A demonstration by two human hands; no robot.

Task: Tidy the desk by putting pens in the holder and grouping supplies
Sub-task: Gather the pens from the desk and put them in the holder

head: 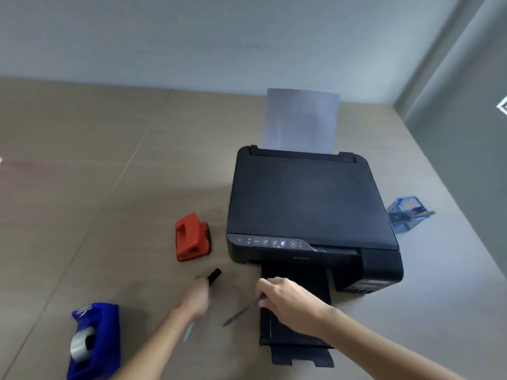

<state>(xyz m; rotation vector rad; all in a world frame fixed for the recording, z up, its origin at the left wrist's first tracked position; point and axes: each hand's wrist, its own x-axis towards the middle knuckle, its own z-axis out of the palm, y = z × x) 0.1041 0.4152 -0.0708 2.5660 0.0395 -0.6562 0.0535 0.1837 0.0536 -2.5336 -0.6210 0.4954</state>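
My left hand [199, 297] is blurred and closed around a black marker [214, 275], whose cap end sticks out toward the printer. A thin teal pen [188, 331] shows below that wrist; whether the hand holds it is unclear. My right hand [288, 300] grips a dark blue pen [241, 312] that points down-left over the desk. The blue mesh pen holder [406, 215] stands at the right of the printer, far from both hands, with a pen or two inside.
A black printer [310, 204] with paper [300, 120] in its rear feed fills the middle, its output tray [296, 341] extended under my right hand. A red hole punch [192, 237] sits left of it. A blue tape dispenser [93, 341] stands near the front left.
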